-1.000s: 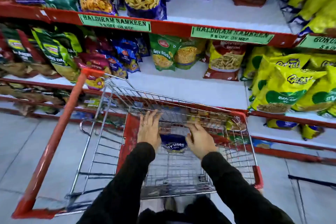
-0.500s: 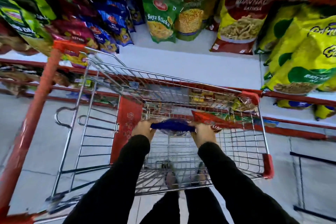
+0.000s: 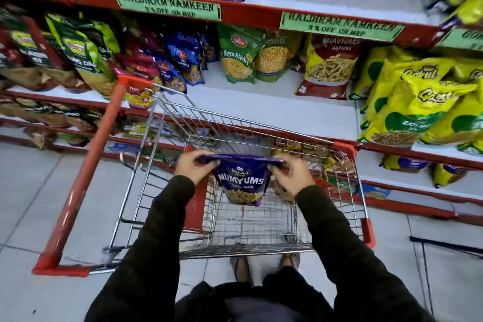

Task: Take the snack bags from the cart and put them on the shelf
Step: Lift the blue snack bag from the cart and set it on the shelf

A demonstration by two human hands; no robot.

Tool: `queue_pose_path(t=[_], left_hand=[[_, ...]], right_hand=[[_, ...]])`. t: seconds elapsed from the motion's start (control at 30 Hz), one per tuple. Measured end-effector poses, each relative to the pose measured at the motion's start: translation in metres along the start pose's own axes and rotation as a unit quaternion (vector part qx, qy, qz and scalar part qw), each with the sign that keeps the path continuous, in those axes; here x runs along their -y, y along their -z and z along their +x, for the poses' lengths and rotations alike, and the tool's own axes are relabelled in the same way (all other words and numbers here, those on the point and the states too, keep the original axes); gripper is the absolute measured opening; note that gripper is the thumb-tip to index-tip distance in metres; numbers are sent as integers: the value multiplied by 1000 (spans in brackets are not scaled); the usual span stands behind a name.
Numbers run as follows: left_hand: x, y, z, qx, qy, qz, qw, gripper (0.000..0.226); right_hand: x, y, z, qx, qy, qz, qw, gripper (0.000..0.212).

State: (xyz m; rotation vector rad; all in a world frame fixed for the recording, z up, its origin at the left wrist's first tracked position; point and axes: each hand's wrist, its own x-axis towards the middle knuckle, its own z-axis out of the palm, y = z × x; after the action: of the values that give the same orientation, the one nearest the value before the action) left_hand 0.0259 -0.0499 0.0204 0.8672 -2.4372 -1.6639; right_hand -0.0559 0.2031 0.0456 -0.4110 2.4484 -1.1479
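Head view looks down over a wire shopping cart (image 3: 261, 227) with red trim, parked right up against a store shelf (image 3: 274, 110) full of snacks. The person has both hands on one blue snack bag (image 3: 243, 181), the one that says "NUMYUMS" on the front. The left hand (image 3: 194, 167) pinches the top edge of the bag at its left corner, fingers curled and pressed together over the seal. The right hand (image 3: 294, 174) pinches the top edge at the right corner, thumb and fingers closed on it the same way. So the bag hangs upright between the two hands, front facing the camera, up inside the cart basket and clear of the wire floor, which is bare underneath it. Both arms are in dark sleeves (image 3: 162, 230), and the person's feet show on the tiled floor through the cart bottom. On the shelf just behind the cart there's a green Soya Sticks bag (image 3: 239, 57), a Boondi bag beside it, and a red and yellow Bhavnagri Gathiya bag (image 3: 329, 65) to the right. A pile of yellow bags (image 3: 418, 102) fills the far right. Two green shelf signs (image 3: 167, 8) read "HALDIRAM NAMKEEN, 8 % OFF ON MRP". The white shelf board in front of those bags is open right above the cart.
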Motion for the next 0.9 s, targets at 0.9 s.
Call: queue_pose_path(t=[0.9], left_hand=[[-423, 46, 74, -27, -316, -186, 930, 12]], right_hand=[[238, 292, 90, -252, 284, 314, 870, 19]])
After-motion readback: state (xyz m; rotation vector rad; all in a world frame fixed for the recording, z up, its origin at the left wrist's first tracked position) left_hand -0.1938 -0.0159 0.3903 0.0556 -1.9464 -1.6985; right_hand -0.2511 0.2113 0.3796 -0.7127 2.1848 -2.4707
